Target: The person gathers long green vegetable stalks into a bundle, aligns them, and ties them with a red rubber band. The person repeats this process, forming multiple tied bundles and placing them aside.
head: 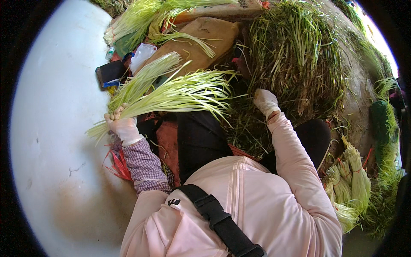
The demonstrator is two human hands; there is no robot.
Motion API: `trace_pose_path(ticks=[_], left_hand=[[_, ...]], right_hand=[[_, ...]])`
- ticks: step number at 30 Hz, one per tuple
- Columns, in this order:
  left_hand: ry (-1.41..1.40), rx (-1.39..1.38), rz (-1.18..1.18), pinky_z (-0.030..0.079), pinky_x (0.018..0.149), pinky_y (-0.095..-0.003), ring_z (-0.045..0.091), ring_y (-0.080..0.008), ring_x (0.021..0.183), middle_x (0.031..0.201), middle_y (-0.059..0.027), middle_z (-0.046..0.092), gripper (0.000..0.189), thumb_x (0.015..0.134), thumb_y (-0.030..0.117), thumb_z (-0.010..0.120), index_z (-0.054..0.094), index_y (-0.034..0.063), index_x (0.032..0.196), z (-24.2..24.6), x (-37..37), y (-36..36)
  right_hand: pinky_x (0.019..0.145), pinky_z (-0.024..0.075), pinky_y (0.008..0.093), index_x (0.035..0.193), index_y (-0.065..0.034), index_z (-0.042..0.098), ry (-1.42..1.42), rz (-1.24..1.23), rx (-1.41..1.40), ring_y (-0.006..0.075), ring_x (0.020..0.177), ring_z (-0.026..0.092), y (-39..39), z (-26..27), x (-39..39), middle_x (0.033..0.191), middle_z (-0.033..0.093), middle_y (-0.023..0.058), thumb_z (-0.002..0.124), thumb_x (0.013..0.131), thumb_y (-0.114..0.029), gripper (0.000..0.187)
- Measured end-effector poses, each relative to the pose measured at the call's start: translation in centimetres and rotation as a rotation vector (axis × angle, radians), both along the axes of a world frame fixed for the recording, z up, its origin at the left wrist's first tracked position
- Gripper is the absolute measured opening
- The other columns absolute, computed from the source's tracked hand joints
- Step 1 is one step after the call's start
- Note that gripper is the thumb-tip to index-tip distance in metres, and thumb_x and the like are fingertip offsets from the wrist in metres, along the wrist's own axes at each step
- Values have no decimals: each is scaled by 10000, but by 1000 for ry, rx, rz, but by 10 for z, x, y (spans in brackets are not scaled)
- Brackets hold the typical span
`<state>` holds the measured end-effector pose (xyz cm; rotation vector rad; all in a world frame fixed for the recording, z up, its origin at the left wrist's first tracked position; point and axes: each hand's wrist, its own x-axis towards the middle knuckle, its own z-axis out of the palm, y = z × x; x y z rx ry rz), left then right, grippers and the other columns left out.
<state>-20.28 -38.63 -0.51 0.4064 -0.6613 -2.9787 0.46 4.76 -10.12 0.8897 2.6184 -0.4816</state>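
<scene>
My left hand (pixel 123 127), in a pale thin glove, is closed around a bunch of yellow-green leafy stalks (pixel 189 93), probably blanched garlic leaves. The leaf ends fan out to the right above my lap, while the stem ends stick out left of the fist. A second paler bunch (pixel 151 75) lies just beyond; whether the hand grips it too is unclear. My right hand (pixel 266 102), also gloved, is at the lower left edge of a large heap of untrimmed green stalks with brown roots (pixel 295 57). Its fingers are curled and mostly hidden, so I cannot see what they hold.
A white wall (pixel 61 96) rises close on the left. Red tie strips (pixel 118 163) hang beside my left forearm. Ahead are a brown sack (pixel 208 32), a white plastic bag (pixel 142 56) and another pale bunch (pixel 138 16). Several tied bundles (pixel 359 183) lie at right.
</scene>
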Motion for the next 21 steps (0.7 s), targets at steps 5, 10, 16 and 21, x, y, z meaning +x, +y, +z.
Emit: trace_pose_path(ticks=[5,10,16,21], left_hand=[[-40,-5,28,437,807,-388,430,-133,480,429,33,375,507,916,393,434,315,174,474,0,2,1],[-54,-50,36,438,806,-386,424,-131,476,430,40,369,502,910,369,447,302,172,471,7,3,4],[-34,-56,42,431,800,-420,414,-141,481,440,35,366,521,920,384,437,309,172,462,2,-4,-13],[43,-69,61,430,787,-443,415,-158,495,445,17,363,542,935,410,414,326,168,458,5,-15,-40]], right_hand=[[798,512,381,1075,-126,671,550,235,-353,333,932,634,-43,22,-18,1000,674,143,676,804,-302,323],[788,507,421,1034,-88,666,420,433,-255,365,897,634,-85,29,-42,940,671,178,598,847,-271,270],[766,517,435,952,-48,690,225,302,-166,388,909,638,-62,13,-44,938,676,192,564,837,-188,221],[757,520,429,950,-51,713,-3,16,-80,390,904,643,-5,-5,-10,947,677,198,582,826,-171,216]])
